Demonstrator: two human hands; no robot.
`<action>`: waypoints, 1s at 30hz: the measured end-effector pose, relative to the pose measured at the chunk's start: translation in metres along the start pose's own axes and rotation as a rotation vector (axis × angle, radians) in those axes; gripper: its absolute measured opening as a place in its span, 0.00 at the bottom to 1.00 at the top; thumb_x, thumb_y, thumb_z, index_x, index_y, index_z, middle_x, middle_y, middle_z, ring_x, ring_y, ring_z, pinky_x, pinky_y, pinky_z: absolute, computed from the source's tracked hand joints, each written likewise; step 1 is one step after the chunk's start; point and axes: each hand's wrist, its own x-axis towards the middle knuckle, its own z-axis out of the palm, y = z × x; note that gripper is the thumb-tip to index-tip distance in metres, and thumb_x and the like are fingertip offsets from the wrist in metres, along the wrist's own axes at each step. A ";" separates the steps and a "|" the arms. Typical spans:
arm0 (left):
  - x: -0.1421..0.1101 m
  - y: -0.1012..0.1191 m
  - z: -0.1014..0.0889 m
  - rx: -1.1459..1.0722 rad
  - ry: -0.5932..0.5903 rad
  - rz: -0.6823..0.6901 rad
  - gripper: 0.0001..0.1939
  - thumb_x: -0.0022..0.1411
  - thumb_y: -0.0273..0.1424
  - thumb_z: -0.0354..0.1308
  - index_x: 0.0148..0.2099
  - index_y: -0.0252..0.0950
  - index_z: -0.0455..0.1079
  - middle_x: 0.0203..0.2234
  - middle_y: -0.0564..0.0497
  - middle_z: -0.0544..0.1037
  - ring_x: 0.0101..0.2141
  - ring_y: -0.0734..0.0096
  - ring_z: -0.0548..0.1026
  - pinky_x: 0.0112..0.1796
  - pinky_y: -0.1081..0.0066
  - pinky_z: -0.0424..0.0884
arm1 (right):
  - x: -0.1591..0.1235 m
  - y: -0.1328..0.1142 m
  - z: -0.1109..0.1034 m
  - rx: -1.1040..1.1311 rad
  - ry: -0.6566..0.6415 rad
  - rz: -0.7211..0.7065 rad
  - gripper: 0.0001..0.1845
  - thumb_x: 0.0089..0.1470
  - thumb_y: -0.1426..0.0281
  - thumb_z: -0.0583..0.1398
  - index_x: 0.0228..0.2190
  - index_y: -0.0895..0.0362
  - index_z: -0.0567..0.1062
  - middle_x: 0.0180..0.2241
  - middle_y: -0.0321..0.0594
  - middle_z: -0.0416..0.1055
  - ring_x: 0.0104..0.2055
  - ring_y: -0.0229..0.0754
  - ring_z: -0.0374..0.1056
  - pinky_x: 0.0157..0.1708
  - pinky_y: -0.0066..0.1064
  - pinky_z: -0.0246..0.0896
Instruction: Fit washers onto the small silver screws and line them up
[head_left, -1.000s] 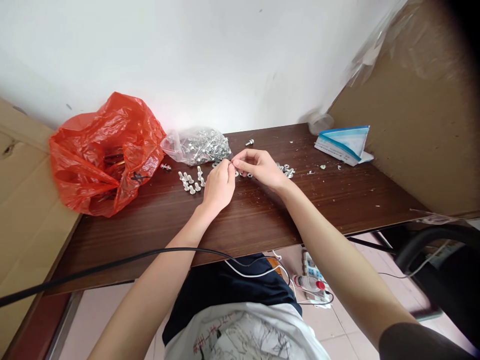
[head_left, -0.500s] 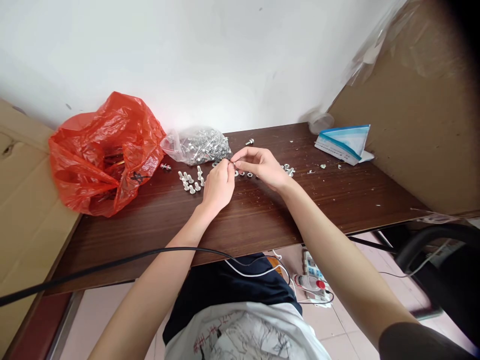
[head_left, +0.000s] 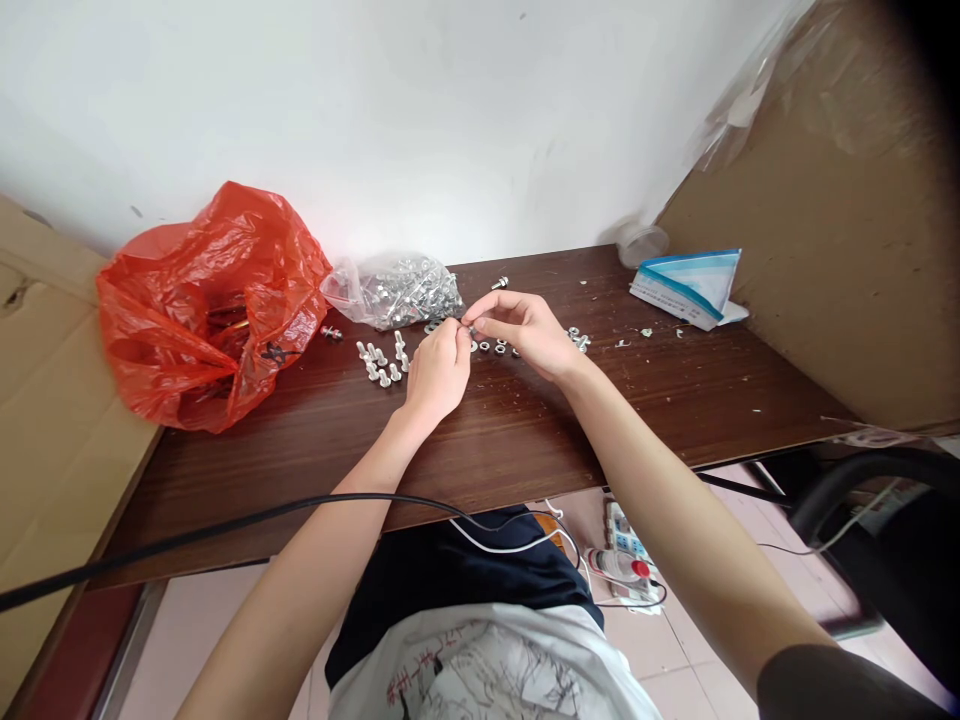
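My left hand (head_left: 440, 365) is closed, and its thumb and forefinger meet the fingertips of my right hand (head_left: 529, 335). Pinched between the two hands is a small grey metal fastener (head_left: 472, 331), mostly covered by the fingers, so its exact shape cannot be made out. Just left of my left hand, several silver bolts (head_left: 385, 378) stand on their heads on the brown table. Nuts (head_left: 500, 349) and washers lie in a row beneath my right hand, partly hidden by it. More small hardware (head_left: 580, 342) lies beside my right wrist.
A clear bag of fasteners (head_left: 409, 290) lies behind my left hand, and a red plastic bag (head_left: 214, 320) stands at left. One assembled bolt (head_left: 500, 284) lies near the wall; another (head_left: 331, 333) is by the red bag. A blue-white packet (head_left: 688, 288) sits right. A black cable (head_left: 247, 517) crosses in front.
My right thumb and fingertips have shifted slightly at the metal fastener, showing a little more of it. The hands otherwise stay in place.
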 end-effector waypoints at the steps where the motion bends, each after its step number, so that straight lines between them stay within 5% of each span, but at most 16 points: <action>1: 0.000 0.000 0.000 0.004 0.001 0.000 0.13 0.69 0.32 0.40 0.35 0.37 0.63 0.32 0.46 0.75 0.34 0.65 0.73 0.39 0.64 0.68 | 0.000 0.000 0.000 0.004 0.001 0.000 0.05 0.49 0.69 0.65 0.31 0.56 0.77 0.33 0.38 0.74 0.36 0.37 0.68 0.42 0.35 0.66; 23: 0.000 0.002 -0.001 0.008 -0.024 -0.013 0.13 0.69 0.32 0.41 0.35 0.36 0.64 0.33 0.44 0.76 0.36 0.63 0.74 0.39 0.63 0.68 | 0.000 -0.001 -0.001 0.010 0.004 -0.033 0.04 0.49 0.69 0.65 0.30 0.55 0.77 0.34 0.38 0.75 0.40 0.40 0.70 0.45 0.38 0.66; 30: 0.000 0.001 0.000 0.027 -0.019 -0.013 0.13 0.69 0.31 0.42 0.35 0.36 0.65 0.34 0.44 0.77 0.36 0.63 0.74 0.39 0.63 0.69 | 0.002 0.007 -0.001 -0.044 0.015 -0.002 0.12 0.49 0.63 0.66 0.34 0.57 0.77 0.37 0.41 0.75 0.41 0.41 0.71 0.46 0.38 0.67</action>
